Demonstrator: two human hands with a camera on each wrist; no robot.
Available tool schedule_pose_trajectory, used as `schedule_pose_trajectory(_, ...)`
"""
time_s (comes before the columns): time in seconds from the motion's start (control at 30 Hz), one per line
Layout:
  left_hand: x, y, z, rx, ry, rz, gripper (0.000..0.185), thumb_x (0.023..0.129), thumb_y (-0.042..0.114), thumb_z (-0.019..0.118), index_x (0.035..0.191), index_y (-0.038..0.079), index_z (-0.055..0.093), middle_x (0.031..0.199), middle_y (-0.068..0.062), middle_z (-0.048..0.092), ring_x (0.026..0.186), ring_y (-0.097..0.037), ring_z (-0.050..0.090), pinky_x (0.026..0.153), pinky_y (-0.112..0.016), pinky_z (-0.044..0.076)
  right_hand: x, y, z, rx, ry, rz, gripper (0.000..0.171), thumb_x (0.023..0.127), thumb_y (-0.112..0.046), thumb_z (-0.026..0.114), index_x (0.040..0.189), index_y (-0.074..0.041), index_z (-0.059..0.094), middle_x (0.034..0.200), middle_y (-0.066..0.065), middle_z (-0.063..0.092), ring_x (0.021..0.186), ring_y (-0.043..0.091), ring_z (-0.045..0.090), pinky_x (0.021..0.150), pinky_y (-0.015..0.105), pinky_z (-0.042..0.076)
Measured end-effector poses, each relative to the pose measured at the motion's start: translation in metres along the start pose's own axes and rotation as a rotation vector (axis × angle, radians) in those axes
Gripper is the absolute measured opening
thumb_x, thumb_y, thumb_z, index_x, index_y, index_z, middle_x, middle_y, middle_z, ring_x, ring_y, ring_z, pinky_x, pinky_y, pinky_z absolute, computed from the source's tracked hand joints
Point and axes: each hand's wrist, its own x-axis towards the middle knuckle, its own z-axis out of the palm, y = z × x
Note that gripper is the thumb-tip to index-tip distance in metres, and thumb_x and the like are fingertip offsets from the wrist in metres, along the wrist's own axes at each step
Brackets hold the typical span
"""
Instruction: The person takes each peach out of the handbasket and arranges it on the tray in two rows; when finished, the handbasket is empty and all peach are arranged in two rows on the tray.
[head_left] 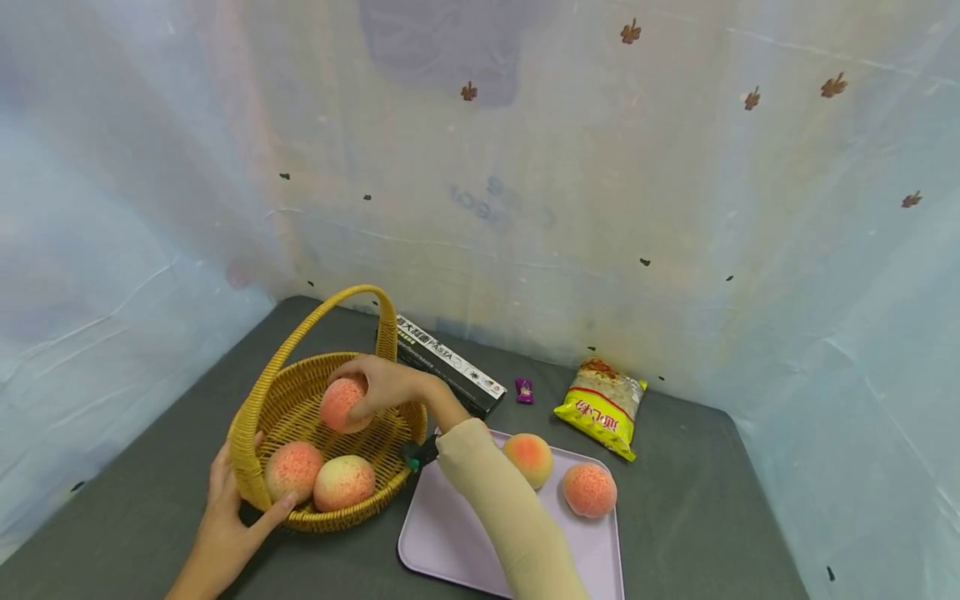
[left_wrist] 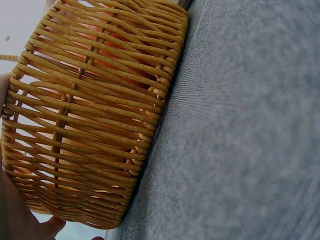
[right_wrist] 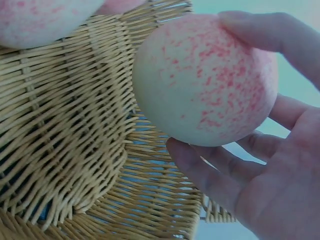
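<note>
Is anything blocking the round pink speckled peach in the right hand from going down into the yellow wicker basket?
Nothing visible. The right hand holds the peach over the open basket, with bare weave beneath; two other round speckled peaches sit toward the near side.

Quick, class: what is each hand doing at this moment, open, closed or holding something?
Left hand: holding the basket by its side, thumb at the rim.
Right hand: holding a peach.
</note>
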Motion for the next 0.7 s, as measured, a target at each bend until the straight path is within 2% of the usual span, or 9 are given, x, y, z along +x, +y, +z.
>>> schedule_pose_trajectory(0.27, 0.000, 0.001, 0.000, 0.001, -0.005, 0.003, 0.093, 0.085, 0.004, 0.078, 0.160, 0.022, 0.026, 0.164, -0.004, 0.000, 0.149, -0.013, -0.004, 0.101, -0.080, 0.008, -0.020, -0.006, -0.008, 0.030, 0.080, -0.012, 0.062, 0.084, -0.017, 0.080, 0.140, -0.009, 0.056, 0.123, 0.000, 0.050, 0.105, 0.008, 0.052, 0.082, 0.022, 0.051)
schedule_pose_trajectory(0.4, 0.000, 0.001, 0.001, 0.001, -0.001, 0.007, 0.092, 0.085, 0.004, 0.078, 0.159, 0.021, 0.027, 0.164, -0.005, 0.001, 0.149, -0.013, -0.004, 0.101, -0.080, 0.008, -0.031, -0.010, -0.011, 0.050, 0.110, -0.031, 0.059, 0.084, -0.018, 0.079, 0.139, -0.013, 0.058, 0.122, -0.001, 0.051, 0.105, 0.009, 0.054, 0.082, 0.023, 0.052)
schedule_pose_trajectory(0.7, 0.000, 0.002, 0.000, 0.007, -0.002, -0.008, 0.091, 0.086, 0.006, 0.077, 0.160, 0.019, 0.025, 0.164, -0.003, -0.002, 0.149, -0.018, -0.005, 0.100, -0.081, 0.008, -0.055, -0.014, -0.012, 0.028, 0.134, -0.017, 0.059, 0.085, -0.025, 0.078, 0.140, -0.022, 0.056, 0.133, -0.003, 0.050, 0.107, 0.009, 0.054, 0.083, 0.025, 0.051)
